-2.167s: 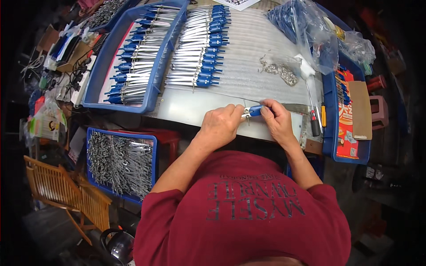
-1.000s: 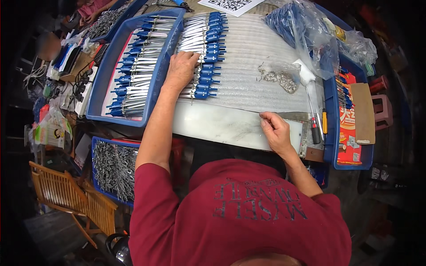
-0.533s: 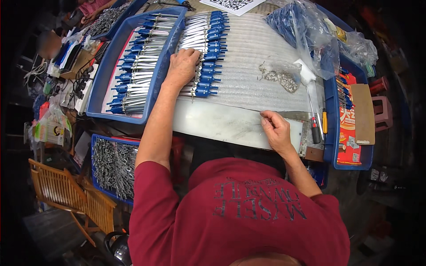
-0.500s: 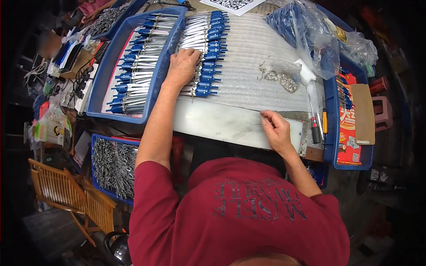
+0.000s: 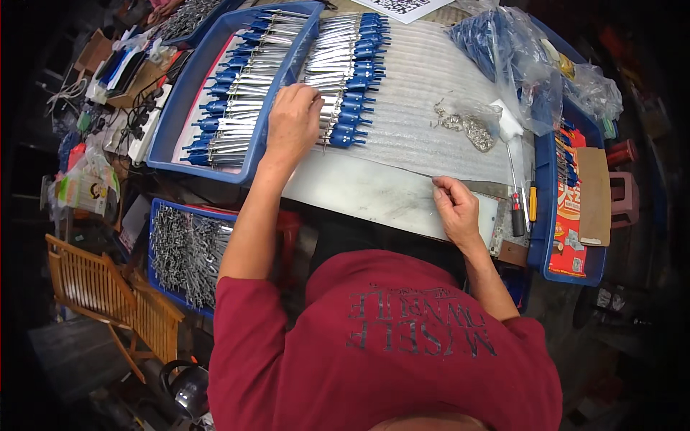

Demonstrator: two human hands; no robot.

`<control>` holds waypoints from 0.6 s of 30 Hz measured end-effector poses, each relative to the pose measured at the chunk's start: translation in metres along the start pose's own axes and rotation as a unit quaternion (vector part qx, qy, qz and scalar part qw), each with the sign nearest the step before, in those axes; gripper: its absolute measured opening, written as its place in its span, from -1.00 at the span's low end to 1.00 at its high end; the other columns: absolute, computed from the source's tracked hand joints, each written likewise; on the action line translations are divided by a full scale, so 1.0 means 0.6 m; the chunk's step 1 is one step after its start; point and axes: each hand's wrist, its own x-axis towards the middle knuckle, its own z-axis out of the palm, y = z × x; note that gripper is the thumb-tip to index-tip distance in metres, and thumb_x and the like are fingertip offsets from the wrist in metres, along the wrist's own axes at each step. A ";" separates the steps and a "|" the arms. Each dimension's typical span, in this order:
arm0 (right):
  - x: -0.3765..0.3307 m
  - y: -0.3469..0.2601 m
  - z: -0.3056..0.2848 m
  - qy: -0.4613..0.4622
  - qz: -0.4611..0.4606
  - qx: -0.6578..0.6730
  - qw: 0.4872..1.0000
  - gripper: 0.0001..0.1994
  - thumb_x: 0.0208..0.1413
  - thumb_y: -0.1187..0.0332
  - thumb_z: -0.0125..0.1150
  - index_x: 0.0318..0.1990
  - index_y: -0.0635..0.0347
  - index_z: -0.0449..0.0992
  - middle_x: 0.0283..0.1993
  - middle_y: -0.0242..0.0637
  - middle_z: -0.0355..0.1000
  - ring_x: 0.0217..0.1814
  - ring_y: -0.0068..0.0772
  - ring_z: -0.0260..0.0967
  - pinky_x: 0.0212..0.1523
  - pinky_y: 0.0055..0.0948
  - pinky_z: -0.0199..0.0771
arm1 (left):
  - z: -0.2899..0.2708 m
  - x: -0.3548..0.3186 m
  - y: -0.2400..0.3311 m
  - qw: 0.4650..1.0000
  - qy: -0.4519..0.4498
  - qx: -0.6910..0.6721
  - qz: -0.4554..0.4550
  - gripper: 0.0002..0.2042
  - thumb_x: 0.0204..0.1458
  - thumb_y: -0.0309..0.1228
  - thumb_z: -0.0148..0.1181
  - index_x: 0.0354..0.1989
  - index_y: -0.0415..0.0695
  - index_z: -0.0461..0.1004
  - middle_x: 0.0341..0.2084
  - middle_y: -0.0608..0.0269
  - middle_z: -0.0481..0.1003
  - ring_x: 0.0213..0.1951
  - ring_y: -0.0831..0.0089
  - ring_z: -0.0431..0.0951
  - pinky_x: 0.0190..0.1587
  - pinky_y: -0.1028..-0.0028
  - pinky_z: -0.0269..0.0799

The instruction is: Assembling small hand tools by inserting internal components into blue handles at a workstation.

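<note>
My left hand (image 5: 293, 123) is curled at the near left end of a row of blue-and-silver rod-like parts (image 5: 352, 79), beside the wall of a blue tray (image 5: 253, 154). Its fingertips are bent together near the silver rods, and whatever is between them is hidden. More of the same parts (image 5: 244, 108) lie in that tray. My right hand (image 5: 458, 210) rests over the right part of a white board (image 5: 359, 188) at the table's near edge. Its thumb and forefinger are pinched together; anything held there is too small to make out.
A heap of small metal pieces (image 5: 474, 131) lies on the foam sheet (image 5: 417, 86). Screwdrivers (image 5: 517, 214) lie to the right, next to a blue bin (image 5: 540, 244) with cardboard. Plastic bags (image 5: 532, 79) are at the far right. A bin of metal parts (image 5: 183, 251) stands lower left.
The whole view has shifted slightly. My left hand has drawn back toward the near end of the row and the tray wall. My right hand stays over the white board.
</note>
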 end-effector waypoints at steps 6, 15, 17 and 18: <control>-0.002 0.003 -0.002 -0.005 0.005 -0.004 1.000 -0.83 -0.03 0.47 0.05 -0.26 0.35 0.41 -0.44 -0.37 0.33 -0.46 -0.66 0.19 -0.41 -0.67 0.23 | -0.100 -0.030 0.005 0.999 0.013 0.043 -0.026 -0.88 -0.21 -0.59 0.09 -0.44 -0.24 0.35 -0.46 0.08 0.38 -0.35 0.15 0.37 -0.30 0.32 0.26; -0.010 0.015 -0.001 -0.034 0.042 0.014 0.998 -0.81 0.01 0.45 0.03 -0.21 0.34 0.40 -0.36 -0.42 0.34 -0.35 -0.68 0.19 -0.29 -0.70 0.21 | -0.243 -0.105 -0.104 0.967 0.005 0.172 -0.188 -0.85 -0.18 -0.51 0.09 -0.39 -0.24 0.36 -0.47 0.08 0.40 -0.34 0.14 0.40 -0.28 0.32 0.28; -0.008 0.013 -0.002 -0.029 0.026 -0.002 0.999 -0.81 0.02 0.46 0.02 -0.21 0.34 0.40 -0.34 -0.40 0.35 -0.32 -0.66 0.21 -0.27 -0.69 0.21 | -0.258 -0.121 -0.110 0.964 0.007 0.186 -0.190 -0.86 -0.18 -0.51 0.08 -0.40 -0.24 0.36 -0.48 0.08 0.40 -0.35 0.15 0.40 -0.28 0.32 0.29; -0.008 0.016 -0.002 -0.033 0.029 0.002 0.999 -0.82 0.02 0.46 0.02 -0.22 0.35 0.39 -0.33 -0.39 0.35 -0.29 -0.65 0.22 -0.23 -0.68 0.21 | -0.263 -0.128 -0.110 0.962 0.004 0.192 -0.194 -0.86 -0.18 -0.50 0.08 -0.40 -0.24 0.36 -0.48 0.08 0.40 -0.35 0.15 0.40 -0.27 0.33 0.29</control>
